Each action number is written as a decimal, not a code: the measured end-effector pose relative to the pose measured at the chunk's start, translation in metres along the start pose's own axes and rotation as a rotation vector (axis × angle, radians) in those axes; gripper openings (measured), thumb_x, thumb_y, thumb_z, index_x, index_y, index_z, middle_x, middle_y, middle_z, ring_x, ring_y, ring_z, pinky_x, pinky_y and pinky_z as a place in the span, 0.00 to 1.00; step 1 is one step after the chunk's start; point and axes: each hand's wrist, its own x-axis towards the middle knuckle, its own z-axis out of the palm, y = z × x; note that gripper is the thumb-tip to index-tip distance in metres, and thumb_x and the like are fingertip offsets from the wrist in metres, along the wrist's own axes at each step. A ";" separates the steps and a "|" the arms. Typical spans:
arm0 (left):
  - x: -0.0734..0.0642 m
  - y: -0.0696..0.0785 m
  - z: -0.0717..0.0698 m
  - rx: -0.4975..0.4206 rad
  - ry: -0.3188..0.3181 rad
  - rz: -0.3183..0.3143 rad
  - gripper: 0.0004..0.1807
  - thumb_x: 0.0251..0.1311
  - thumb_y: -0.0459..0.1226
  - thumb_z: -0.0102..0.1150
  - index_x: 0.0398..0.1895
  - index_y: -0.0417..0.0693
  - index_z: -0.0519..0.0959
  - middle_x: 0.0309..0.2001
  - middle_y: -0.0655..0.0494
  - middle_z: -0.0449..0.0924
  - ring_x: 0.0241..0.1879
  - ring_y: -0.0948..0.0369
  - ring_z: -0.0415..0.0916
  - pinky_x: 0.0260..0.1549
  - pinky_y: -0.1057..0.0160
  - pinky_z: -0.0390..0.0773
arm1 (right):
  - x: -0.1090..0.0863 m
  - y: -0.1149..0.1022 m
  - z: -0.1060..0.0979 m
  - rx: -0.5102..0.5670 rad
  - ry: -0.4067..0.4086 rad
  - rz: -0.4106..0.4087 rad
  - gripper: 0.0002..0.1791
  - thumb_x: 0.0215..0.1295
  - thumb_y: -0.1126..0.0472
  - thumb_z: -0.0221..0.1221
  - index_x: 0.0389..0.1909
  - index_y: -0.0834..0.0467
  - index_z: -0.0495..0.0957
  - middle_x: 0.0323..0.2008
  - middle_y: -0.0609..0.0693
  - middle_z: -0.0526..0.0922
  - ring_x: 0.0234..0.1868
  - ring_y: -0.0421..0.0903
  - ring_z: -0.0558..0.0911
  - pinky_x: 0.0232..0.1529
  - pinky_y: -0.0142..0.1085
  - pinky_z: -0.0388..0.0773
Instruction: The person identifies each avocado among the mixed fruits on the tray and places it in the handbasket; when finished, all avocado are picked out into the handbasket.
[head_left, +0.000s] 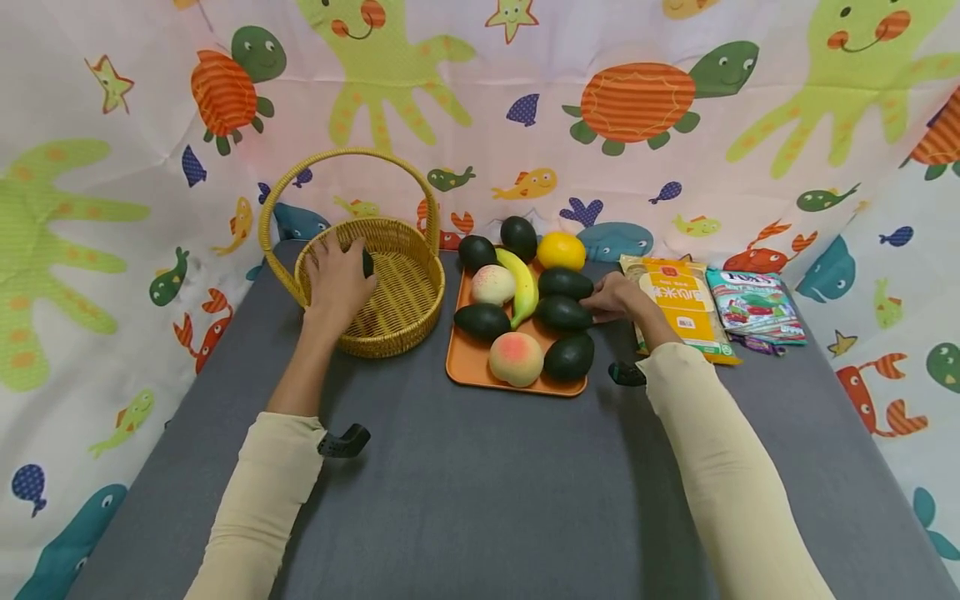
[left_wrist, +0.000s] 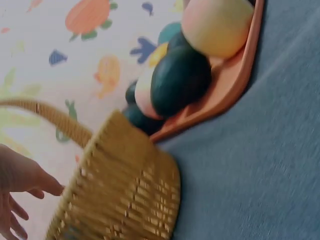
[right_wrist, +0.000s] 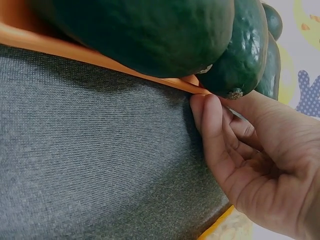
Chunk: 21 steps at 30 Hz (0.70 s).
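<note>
In the head view my left hand (head_left: 339,279) reaches into a yellow woven basket (head_left: 405,337) with a tall hoop handle. Beside its thumb a dark green piece (head_left: 368,263) shows, mostly hidden by the hand. From the left wrist view, the fingers of that hand look loosely spread above the basket's rim, holding nothing visible. My right hand (right_wrist: 260,150) pinches the rim of an orange tray (right_wrist: 115,62) with its fingertips, just below the tips of dark green avocados (right_wrist: 240,65). The tray also bears a banana (head_left: 522,287), two peaches (head_left: 516,359) and a lemon (head_left: 562,251).
To the right of the tray lie a yellow grain bag (head_left: 678,304) and a teal snack packet (head_left: 753,304), with a small purple packet (head_left: 759,343) by them. A cloth printed with sea animals (head_left: 450,83) hangs behind the grey table (head_left: 480,500).
</note>
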 end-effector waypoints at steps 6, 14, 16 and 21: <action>-0.015 0.035 0.000 -0.058 0.128 0.194 0.27 0.70 0.37 0.65 0.70 0.38 0.75 0.75 0.29 0.63 0.73 0.33 0.64 0.70 0.29 0.65 | 0.000 0.001 -0.002 -0.003 0.011 -0.003 0.09 0.70 0.59 0.66 0.33 0.61 0.82 0.24 0.46 0.80 0.25 0.38 0.85 0.37 0.31 0.87; -0.027 0.071 0.013 -0.166 0.182 0.512 0.18 0.70 0.37 0.65 0.59 0.38 0.82 0.61 0.39 0.78 0.53 0.45 0.82 0.54 0.47 0.83 | 0.005 0.003 -0.001 0.010 0.015 -0.006 0.09 0.70 0.59 0.67 0.33 0.60 0.81 0.24 0.46 0.79 0.25 0.38 0.84 0.35 0.30 0.87; -0.029 0.077 0.017 -0.149 0.141 0.596 0.19 0.71 0.38 0.65 0.60 0.40 0.81 0.60 0.41 0.79 0.51 0.47 0.82 0.52 0.49 0.84 | 0.005 0.004 0.001 0.028 0.018 -0.006 0.09 0.69 0.60 0.67 0.31 0.59 0.81 0.23 0.46 0.79 0.24 0.38 0.84 0.35 0.30 0.87; -0.031 0.087 0.028 -0.112 -0.046 0.771 0.22 0.70 0.39 0.66 0.65 0.44 0.80 0.63 0.42 0.78 0.46 0.50 0.82 0.49 0.52 0.84 | 0.006 0.005 0.001 0.007 0.027 -0.004 0.09 0.70 0.58 0.67 0.36 0.61 0.83 0.25 0.47 0.80 0.25 0.38 0.84 0.36 0.30 0.87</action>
